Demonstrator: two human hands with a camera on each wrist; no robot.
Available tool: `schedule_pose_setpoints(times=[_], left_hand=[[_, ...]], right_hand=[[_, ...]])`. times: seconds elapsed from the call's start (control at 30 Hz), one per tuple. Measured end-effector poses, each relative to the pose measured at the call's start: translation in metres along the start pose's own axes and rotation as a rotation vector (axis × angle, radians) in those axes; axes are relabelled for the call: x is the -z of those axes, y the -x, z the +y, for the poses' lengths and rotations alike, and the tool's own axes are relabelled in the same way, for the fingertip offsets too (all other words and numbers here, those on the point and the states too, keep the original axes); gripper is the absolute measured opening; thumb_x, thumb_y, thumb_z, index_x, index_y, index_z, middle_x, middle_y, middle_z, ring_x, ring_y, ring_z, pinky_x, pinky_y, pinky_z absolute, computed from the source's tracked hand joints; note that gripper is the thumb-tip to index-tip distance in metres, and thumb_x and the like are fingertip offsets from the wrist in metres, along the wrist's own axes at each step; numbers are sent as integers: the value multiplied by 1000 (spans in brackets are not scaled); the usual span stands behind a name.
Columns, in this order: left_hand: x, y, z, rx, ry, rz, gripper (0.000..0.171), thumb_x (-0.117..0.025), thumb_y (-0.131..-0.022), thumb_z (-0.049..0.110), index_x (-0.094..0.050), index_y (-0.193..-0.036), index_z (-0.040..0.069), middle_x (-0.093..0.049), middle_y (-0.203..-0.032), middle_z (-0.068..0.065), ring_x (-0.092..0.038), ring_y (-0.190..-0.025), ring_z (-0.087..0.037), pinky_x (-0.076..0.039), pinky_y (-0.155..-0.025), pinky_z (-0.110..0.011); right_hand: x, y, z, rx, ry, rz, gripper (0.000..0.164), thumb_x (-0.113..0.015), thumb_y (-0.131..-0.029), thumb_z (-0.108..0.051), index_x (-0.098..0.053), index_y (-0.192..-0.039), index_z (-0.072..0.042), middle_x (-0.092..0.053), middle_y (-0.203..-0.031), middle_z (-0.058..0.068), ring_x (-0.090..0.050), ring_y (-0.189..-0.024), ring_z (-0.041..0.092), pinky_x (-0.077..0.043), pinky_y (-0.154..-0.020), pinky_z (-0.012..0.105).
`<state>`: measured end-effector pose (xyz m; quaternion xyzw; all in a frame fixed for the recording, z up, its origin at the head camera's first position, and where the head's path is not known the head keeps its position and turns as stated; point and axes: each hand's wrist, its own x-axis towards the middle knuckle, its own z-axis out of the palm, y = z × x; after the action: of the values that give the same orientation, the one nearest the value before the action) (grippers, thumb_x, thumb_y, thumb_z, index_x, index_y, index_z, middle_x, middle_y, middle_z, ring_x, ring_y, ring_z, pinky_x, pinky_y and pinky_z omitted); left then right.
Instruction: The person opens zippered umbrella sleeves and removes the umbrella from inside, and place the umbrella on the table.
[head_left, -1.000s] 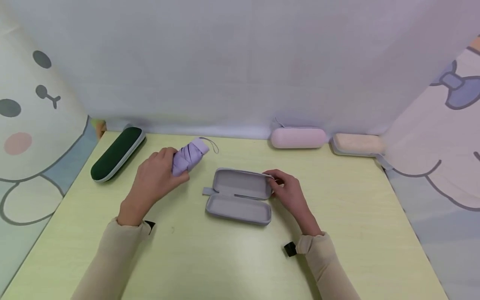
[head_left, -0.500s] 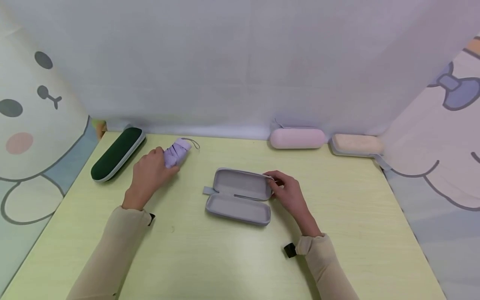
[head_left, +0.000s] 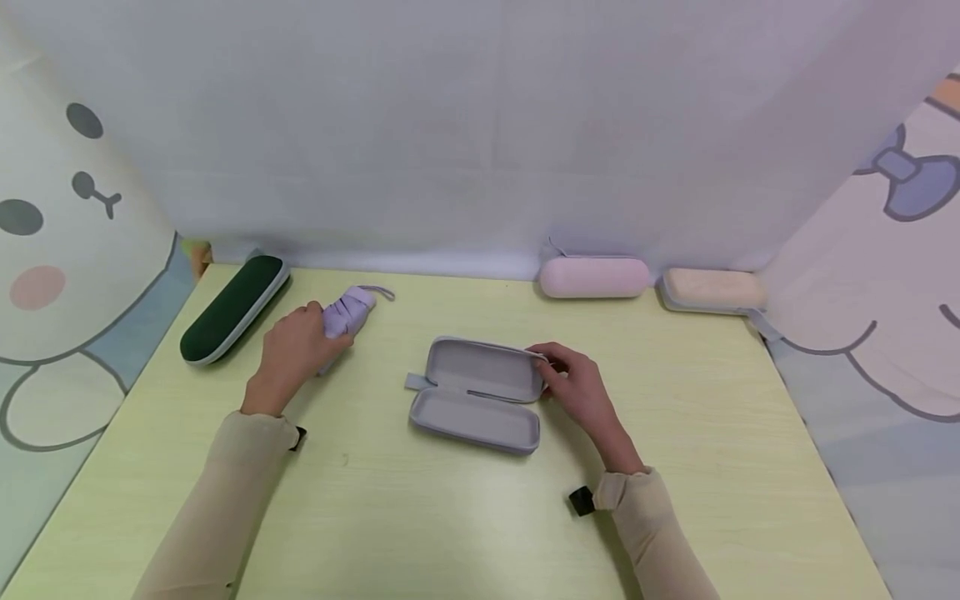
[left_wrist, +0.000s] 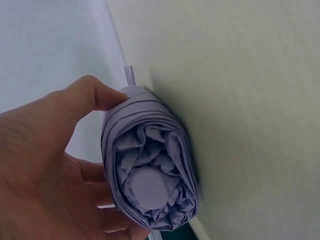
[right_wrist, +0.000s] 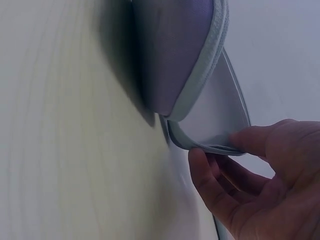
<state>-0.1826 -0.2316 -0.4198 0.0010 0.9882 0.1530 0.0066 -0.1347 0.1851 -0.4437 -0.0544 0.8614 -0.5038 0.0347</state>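
Note:
My left hand (head_left: 294, 354) grips a folded lavender umbrella (head_left: 348, 312) at the left of the table, close to the tabletop. Its wrist loop points toward the back. In the left wrist view, the thumb lies along one side of the umbrella (left_wrist: 150, 165) and the fingers curl round the other; the gathered cloth end faces the camera. At the table's middle a grey-lined hard case (head_left: 474, 421), shaped like a glasses case, stands open with its two halves spread. My right hand (head_left: 572, 385) pinches the right end of the far half, thumb inside the rim (right_wrist: 185, 142) and fingers outside.
A dark green zipped case (head_left: 234, 308) lies slantwise at the back left, beside the left hand. Along the back right are a pink case (head_left: 596, 277) and a beige case (head_left: 716, 289). A pale cloth (head_left: 480, 150) hangs behind the table (head_left: 420, 533).
My left hand has moved left with the umbrella, from near the grey case toward the green one, and lowered it. The right hand and the open case have stayed in place.

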Motion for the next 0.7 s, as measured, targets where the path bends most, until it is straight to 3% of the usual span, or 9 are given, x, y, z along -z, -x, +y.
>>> schedule_pose_setpoints(times=[0.17,0.33,0.47,0.6,0.7], left_hand=[[-1,1,-2,7,-5,-36,60,-67,-93,42,-56,-116,-12,-63,-101,-27,-61,-83,-41,-50,-62,-50],[5,5,-6,11,4,-51,66,-48,-104,44,-52,-135,-14,-55,-130,-37,-55,-111,-56,-50,-84,-68],[13,6,-17,64,55,73,57,-44,-108,37,-51,-139,-11,-48,-140,-39,-46,-123,-62,-43,-94,-74],[21,6,-35,82,42,246,51,-53,-104,20,-44,-142,-13,-44,-139,-43,-41,-120,-65,-40,-89,-77],[28,4,-52,109,20,287,59,-57,-102,19,-36,-146,-14,-38,-140,-47,-36,-123,-68,-34,-90,-81]], right_hand=[[1,-1,2,8,-18,-14,23,-64,-104,-10,-74,-124,-10,-73,-106,18,-66,-77,20,-60,-63,33],[2,-5,3,6,-44,-32,23,-62,-105,-11,-73,-125,-9,-73,-111,19,-66,-77,20,-60,-63,32],[2,-10,3,-4,-87,-37,23,-62,-105,-11,-72,-126,-8,-72,-113,20,-66,-76,21,-60,-64,33],[3,-15,2,-28,-108,-32,24,-62,-105,-13,-72,-126,-7,-71,-111,21,-66,-75,21,-61,-64,32],[5,-20,0,-39,-118,-14,24,-62,-105,-14,-72,-126,-7,-70,-112,21,-66,-75,20,-61,-65,32]])
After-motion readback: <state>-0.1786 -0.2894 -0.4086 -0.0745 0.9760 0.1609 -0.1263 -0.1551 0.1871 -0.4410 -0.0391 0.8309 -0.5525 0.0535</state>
